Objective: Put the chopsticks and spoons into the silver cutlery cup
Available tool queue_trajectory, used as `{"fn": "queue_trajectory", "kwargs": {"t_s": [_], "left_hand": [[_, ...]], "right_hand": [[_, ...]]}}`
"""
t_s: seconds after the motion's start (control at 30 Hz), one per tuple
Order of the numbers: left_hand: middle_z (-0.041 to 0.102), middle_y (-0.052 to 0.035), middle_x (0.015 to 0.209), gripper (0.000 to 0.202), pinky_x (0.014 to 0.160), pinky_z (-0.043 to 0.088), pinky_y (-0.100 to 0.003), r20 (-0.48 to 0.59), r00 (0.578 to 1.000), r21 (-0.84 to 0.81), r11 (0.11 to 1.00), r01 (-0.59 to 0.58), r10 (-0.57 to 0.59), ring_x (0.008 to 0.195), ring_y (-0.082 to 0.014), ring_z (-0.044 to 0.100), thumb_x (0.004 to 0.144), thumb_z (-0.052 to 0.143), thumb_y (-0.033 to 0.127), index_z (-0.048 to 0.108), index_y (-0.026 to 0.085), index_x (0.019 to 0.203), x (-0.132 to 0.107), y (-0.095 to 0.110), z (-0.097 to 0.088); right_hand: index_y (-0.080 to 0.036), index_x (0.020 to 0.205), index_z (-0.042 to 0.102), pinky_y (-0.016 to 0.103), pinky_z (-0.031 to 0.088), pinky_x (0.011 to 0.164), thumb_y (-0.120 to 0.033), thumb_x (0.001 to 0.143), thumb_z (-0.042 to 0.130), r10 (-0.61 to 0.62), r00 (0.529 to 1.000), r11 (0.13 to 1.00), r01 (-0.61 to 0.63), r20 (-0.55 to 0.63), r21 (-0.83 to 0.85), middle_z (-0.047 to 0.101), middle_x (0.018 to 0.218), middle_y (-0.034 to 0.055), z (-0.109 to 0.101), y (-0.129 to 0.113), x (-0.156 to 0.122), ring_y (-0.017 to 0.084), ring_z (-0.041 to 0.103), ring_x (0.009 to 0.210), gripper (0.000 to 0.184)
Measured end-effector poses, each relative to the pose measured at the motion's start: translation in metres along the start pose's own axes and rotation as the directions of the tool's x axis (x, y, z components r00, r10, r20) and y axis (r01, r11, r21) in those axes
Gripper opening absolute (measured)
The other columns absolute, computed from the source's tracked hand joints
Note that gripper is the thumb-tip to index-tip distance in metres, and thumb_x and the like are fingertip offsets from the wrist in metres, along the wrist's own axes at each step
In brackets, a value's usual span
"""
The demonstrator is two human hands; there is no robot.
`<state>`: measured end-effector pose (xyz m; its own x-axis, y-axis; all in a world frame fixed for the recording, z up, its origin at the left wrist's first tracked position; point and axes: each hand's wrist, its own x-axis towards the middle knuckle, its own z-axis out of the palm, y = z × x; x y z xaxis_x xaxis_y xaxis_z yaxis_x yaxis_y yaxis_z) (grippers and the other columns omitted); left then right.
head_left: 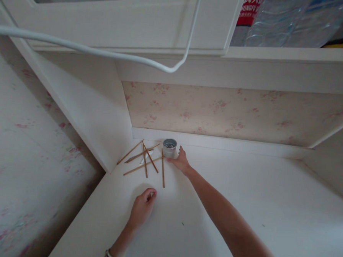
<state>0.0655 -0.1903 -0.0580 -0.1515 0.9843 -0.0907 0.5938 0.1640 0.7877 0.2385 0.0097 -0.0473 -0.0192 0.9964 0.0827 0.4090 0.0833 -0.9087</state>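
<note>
My right hand [181, 159] reaches to the far corner of the white desk [242, 209] and its fingers wrap round a small grey cup [169, 147] standing upright near the back wall. Several thin wooden sticks [145, 159] lie scattered and crossed on the desk just left of the cup, with a small white object partly hidden beneath them. My left hand [143, 207] rests on the desk nearer to me, fingers curled into a loose fist below the sticks; nothing shows in it. A bracelet circles the left wrist.
A white side panel [83, 108] closes the desk's left side, floral wallpaper [232, 112] its back. A shelf above carries plastic water bottles [280, 19]. A white cable [106, 52] hangs across the top of the view.
</note>
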Motion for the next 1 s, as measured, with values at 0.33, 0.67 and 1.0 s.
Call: {"fn": "queue_trajectory", "kwargs": {"t_s": [0.33, 0.67, 1.0], "left_hand": [[0.059, 0.0012, 0.063, 0.035, 0.058, 0.036, -0.025, 0.076, 0.994, -0.154, 0.986, -0.069, 0.082, 0.058, -0.0161, 0.053, 0.087, 0.046, 0.045, 0.066, 0.018, 0.096, -0.003, 0.028, 0.022], [0.072, -0.0067, 0.089, 0.033, 0.077, 0.047, -0.028, 0.286, 0.918, -0.378, 0.913, -0.155, 0.275, 0.084, -0.0197, 0.064, 0.089, 0.049, 0.042, 0.07, 0.017, 0.09, -0.011, 0.084, 0.085], [0.068, -0.0036, 0.082, 0.032, 0.076, 0.047, -0.028, 0.258, 0.932, -0.448, 0.886, -0.116, 0.253, 0.082, -0.0189, 0.061, 0.087, 0.051, 0.044, 0.067, 0.017, 0.084, -0.013, 0.069, 0.078]], "right_hand": [[-0.02, 0.098, 0.064, 0.026, 0.05, 0.057, -0.04, 0.086, 0.057, 0.061, 0.98, 0.977, -0.098, 0.189, 0.192, 0.065, 0.072, 0.0, -0.049, 0.013, -0.17, 0.015, 0.063, 0.059, 0.025], [-0.018, 0.096, 0.068, 0.024, 0.038, 0.052, -0.039, 0.093, 0.049, 0.045, 0.999, 0.964, -0.046, 0.009, 0.264, 0.06, 0.067, 0.0003, -0.05, 0.029, -0.233, 0.014, 0.051, 0.058, 0.028], [-0.02, 0.103, 0.067, 0.022, 0.037, 0.052, -0.033, 0.09, 0.056, -0.066, 0.992, 0.99, 0.051, 0.108, 0.135, 0.059, 0.064, -0.0027, -0.056, 0.015, -0.236, 0.012, 0.051, 0.055, 0.021]]}}
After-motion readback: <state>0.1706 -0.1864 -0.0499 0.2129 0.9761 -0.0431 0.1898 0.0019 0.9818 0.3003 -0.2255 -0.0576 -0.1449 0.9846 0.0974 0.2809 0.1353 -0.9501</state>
